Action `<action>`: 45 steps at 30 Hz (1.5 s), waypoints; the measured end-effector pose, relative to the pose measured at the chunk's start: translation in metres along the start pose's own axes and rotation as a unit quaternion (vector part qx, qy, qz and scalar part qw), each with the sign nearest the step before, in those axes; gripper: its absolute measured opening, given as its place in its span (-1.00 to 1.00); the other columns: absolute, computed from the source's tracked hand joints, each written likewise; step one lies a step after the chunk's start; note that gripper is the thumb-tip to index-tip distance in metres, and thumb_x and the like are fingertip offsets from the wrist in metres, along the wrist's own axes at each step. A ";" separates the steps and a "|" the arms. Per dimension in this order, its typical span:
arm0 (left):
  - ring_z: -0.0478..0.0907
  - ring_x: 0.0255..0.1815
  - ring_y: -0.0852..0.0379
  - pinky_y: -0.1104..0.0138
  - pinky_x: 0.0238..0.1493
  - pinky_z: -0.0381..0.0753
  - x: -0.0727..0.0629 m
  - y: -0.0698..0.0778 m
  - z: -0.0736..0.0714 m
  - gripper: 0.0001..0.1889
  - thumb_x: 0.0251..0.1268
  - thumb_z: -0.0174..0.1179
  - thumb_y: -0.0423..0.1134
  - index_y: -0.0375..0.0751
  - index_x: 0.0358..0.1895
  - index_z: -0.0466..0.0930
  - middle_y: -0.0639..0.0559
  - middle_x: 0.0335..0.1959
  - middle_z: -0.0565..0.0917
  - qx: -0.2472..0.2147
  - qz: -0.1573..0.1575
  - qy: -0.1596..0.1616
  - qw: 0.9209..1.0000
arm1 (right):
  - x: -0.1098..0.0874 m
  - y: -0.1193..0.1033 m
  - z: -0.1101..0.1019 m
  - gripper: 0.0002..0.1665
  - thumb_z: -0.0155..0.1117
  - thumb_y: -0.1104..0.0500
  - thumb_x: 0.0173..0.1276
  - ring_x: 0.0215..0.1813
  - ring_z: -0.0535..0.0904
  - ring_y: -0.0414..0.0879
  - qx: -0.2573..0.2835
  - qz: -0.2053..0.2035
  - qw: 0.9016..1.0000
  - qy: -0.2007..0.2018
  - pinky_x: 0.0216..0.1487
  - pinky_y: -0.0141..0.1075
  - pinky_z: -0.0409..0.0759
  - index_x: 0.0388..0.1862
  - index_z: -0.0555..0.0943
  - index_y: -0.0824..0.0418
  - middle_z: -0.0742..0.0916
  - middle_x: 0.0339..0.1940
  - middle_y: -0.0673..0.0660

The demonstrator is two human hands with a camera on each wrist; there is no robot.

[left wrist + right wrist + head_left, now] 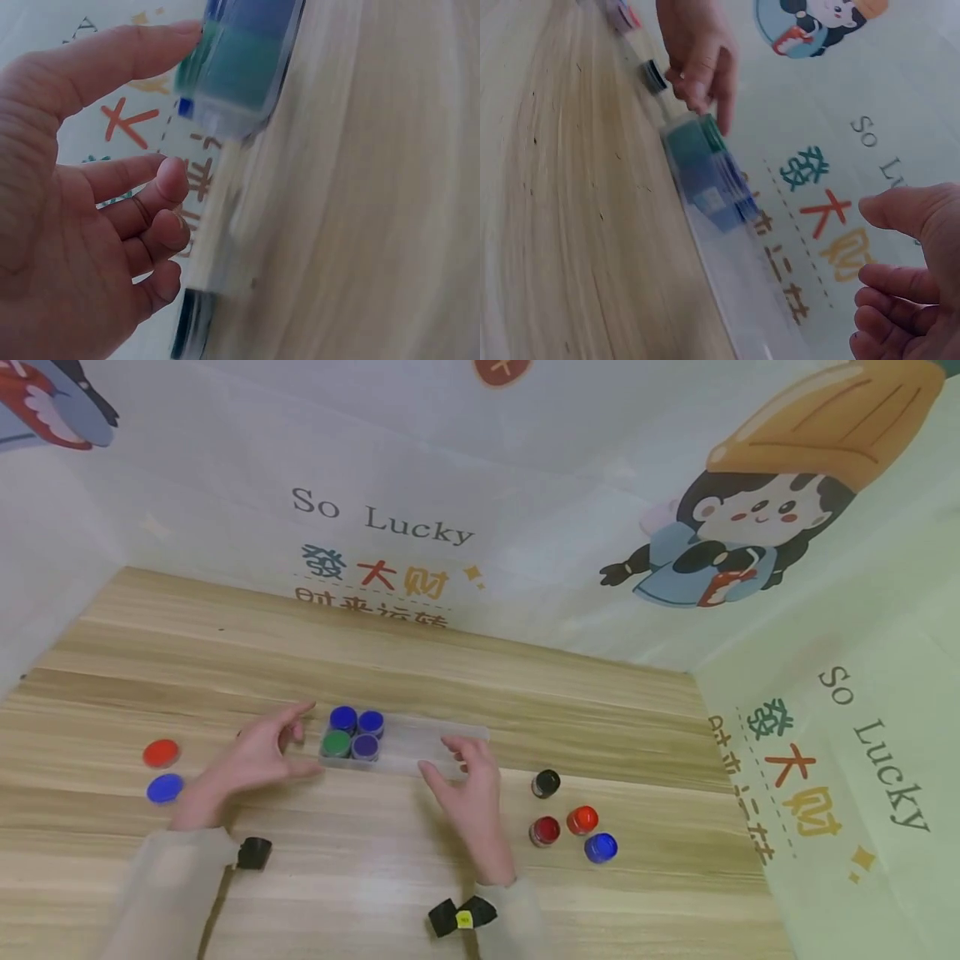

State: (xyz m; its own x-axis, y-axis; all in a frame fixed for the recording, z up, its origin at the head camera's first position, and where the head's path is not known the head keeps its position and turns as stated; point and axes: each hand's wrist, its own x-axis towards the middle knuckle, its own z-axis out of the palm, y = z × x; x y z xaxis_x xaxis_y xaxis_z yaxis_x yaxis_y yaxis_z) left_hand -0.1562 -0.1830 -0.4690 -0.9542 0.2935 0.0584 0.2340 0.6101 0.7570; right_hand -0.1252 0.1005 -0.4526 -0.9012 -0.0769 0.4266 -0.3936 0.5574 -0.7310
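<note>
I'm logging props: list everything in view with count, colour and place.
Tray: 1, clear, mid-table
Tray jars: 4, three bluish, one green, left end
Loose jars: 4, black, dark red, red, blue, right of tray
Round pieces: 2, red, blue, far left
Another jar: 1, dark top, left of tray
Table: 1, tan, underneath
Printed backdrop: 3 sides, pale, around table
Wrist devices: 2, black, one per wrist
Sleeves: 2, pale, forearms
Left hand: 1, bare, by tray's left end
Right hand: 1, bare, by tray's right half
</note>
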 end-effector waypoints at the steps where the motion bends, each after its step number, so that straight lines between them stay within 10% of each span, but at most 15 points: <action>1: 0.25 -0.49 0.17 0.37 -0.47 0.29 0.002 0.000 0.002 -0.05 -0.17 0.50 -0.18 -0.54 0.30 0.19 -0.04 -0.36 0.45 0.000 0.003 -0.001 1.000 | 0.002 -0.001 0.005 -0.59 0.45 0.22 0.06 -0.23 0.50 0.06 -0.001 0.001 1.000 -0.009 -0.22 -0.19 0.51 -0.14 0.60 0.40 0.61 -0.25 0.26; 14: 0.32 -0.37 0.08 0.29 -0.32 0.35 0.015 -0.002 0.014 -0.02 -0.28 0.51 -0.26 -0.47 0.32 0.18 -0.03 -0.34 0.45 -0.012 0.004 -0.026 1.000 | 0.012 -0.011 0.057 -0.46 0.46 0.00 0.05 -0.03 0.47 -0.03 -0.057 0.057 0.991 -0.108 0.01 -0.28 0.45 -0.05 0.63 0.31 0.62 -0.15 0.15; 29: 0.36 -0.28 0.03 0.19 -0.18 0.36 0.020 0.000 0.013 -0.08 -0.25 0.48 -0.29 -0.48 0.29 0.23 -0.06 -0.33 0.44 0.008 0.001 -0.032 0.999 | 0.012 -0.011 0.075 -0.45 0.43 -0.16 0.03 -0.15 0.46 -0.08 -0.202 0.008 0.974 -0.102 -0.13 -0.32 0.40 -0.17 0.69 0.24 0.65 -0.26 0.07; 45: 0.44 -0.04 -0.21 -0.13 0.01 0.36 0.020 -0.003 0.015 -0.06 -0.25 0.48 -0.23 -0.47 0.30 0.22 -0.31 -0.07 0.51 -0.003 -0.008 -0.034 0.999 | 0.011 -0.013 0.084 -0.44 0.46 -0.25 -0.07 -0.20 0.46 -0.12 -0.197 0.057 0.975 -0.081 -0.16 -0.27 0.21 -0.24 0.72 0.14 0.66 -0.32 -0.02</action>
State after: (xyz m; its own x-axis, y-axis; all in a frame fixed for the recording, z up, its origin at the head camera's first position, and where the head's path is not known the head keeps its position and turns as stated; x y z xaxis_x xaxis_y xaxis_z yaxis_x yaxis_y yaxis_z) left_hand -0.1733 -0.1678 -0.4803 -0.9430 0.3328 0.0018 0.2171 0.6111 0.7612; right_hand -0.1452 0.0228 -0.4833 -0.9642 -0.1079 0.2422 -0.2183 0.8418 -0.4938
